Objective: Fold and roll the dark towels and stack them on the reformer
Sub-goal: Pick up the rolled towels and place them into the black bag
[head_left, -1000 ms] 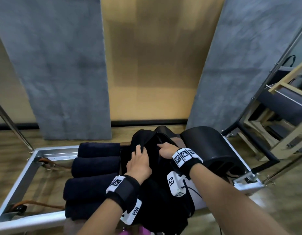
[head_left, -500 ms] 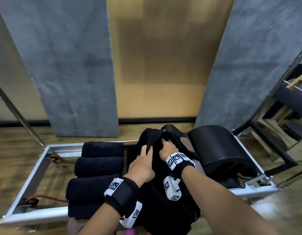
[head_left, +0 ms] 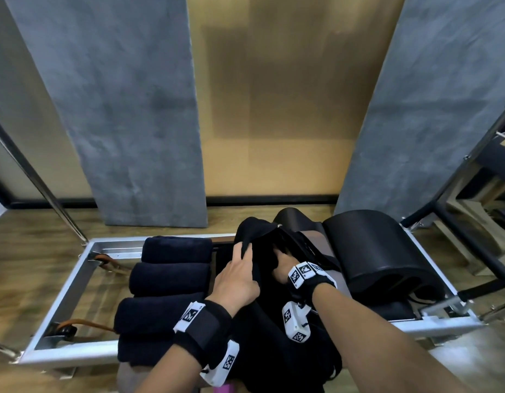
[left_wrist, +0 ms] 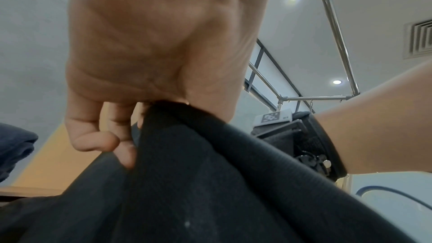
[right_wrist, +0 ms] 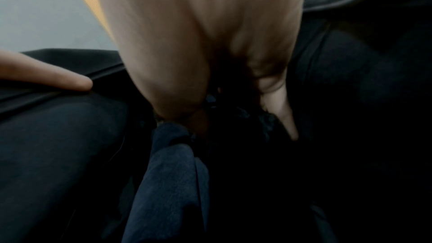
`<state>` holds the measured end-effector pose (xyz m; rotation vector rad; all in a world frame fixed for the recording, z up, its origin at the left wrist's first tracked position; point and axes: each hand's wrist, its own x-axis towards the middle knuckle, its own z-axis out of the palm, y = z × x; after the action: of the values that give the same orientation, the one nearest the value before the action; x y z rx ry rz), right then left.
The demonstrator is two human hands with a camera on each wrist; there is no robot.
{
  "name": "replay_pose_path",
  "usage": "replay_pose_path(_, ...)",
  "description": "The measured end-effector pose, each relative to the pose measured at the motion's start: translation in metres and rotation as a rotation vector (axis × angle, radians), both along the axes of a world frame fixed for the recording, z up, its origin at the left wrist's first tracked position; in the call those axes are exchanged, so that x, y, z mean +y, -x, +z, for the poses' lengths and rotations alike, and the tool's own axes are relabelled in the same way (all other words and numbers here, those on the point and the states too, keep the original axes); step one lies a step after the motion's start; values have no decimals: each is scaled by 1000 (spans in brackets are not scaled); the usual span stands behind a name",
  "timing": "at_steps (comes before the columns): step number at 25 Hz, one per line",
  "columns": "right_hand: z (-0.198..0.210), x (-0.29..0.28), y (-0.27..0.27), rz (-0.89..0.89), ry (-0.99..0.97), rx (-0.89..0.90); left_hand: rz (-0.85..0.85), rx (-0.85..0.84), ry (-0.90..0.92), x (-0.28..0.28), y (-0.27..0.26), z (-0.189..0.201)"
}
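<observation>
- Dark towel (right_wrist: 173, 182): a bunched fold lies inside the black bag (head_left: 274, 321), directly under the right hand (head_left: 282, 269).
- Right hand: reaches into the bag opening, thumb and fingers closed on the towel fold.
- Left hand (head_left: 237, 282): grips the bag's rim fabric, just left of the right hand.
- Rolled towels (head_left: 171, 275): four, side by side, left of the grip, on the reformer (head_left: 64, 296).
- Black arc barrel (head_left: 379, 256): right of the grip.
</observation>
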<state>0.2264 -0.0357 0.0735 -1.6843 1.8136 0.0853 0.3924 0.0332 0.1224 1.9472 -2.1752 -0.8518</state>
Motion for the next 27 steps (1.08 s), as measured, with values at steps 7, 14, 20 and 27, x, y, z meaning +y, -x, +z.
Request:
replay_pose_path(7,1,-7,4,-116,-63,-120,-10,-1,10,-2,-5,-7)
replay_pose_path(14,68,-5,-15,-42,193,22,-32,195,107,5,-15,-12)
replay_pose_path(20,118,8,-102,111,637,-131,385,566,370,29,-52,-24)
replay_pose_path(27,51,31,-184,529,230,101,879,800,171,61,-120,-48)
